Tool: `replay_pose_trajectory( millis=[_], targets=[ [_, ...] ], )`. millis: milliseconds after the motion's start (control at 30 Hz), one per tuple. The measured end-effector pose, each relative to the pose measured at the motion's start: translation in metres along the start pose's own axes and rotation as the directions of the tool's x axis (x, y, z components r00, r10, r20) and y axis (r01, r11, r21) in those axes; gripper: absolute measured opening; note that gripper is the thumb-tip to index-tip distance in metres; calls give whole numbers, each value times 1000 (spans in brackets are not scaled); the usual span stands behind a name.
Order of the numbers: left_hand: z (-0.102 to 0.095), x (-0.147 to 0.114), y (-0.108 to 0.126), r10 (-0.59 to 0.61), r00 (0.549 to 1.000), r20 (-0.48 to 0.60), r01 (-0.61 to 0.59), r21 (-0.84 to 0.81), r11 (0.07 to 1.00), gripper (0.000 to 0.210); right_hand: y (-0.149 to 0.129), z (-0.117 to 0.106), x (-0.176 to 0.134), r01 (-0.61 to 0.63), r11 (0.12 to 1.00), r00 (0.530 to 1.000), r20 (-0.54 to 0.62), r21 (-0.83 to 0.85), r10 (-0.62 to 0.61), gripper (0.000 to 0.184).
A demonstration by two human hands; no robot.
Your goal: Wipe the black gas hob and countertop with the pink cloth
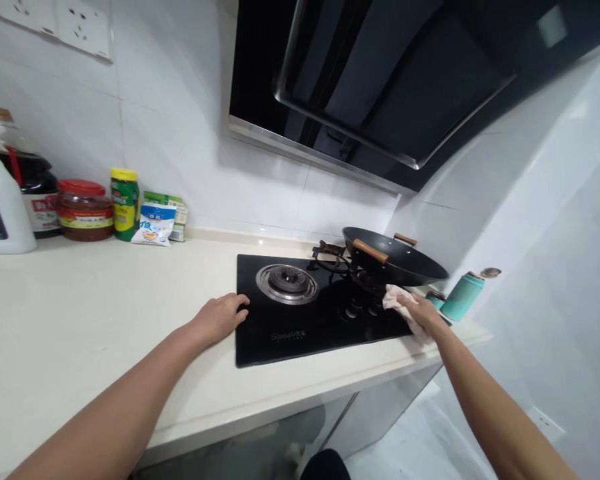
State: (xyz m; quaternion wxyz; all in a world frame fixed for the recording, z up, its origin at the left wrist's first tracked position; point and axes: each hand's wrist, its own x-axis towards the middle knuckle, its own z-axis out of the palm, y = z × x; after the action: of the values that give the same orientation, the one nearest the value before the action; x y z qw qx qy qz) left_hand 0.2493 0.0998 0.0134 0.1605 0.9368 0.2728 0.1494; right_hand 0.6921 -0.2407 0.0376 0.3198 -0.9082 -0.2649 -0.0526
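My right hand is closed on a pale pinkish cloth, which lies against the right part of the black glass gas hob, just below the wok. Against the hob's left edge rests my left hand, its fingers slightly bent over the glass and nothing held. Between the hands are the bare left burner and the control knobs. A black wok with wooden handles sits tilted over the right burner. Nearby, a pan support lies behind the knobs, partly hidden by the wok.
A teal bottle with its lid open stands at the counter's right end. The range hood hangs low above. At left are a white spray bottle, a red-lidded jar, a green-yellow container and a small packet.
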Motion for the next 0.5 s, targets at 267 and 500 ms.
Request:
replay_pose_trajectory(
  millis=[267,500],
  targets=[
    [-10,-3,7,-25,999,28,26,-23,999,48,-34,50,9,95,993,993,71,-64,-90,42],
    [-9,-2,6,-33,999,17,33,-33,999,47,13,18,6,99,957,994,-21,-274,-109,42]
  ],
)
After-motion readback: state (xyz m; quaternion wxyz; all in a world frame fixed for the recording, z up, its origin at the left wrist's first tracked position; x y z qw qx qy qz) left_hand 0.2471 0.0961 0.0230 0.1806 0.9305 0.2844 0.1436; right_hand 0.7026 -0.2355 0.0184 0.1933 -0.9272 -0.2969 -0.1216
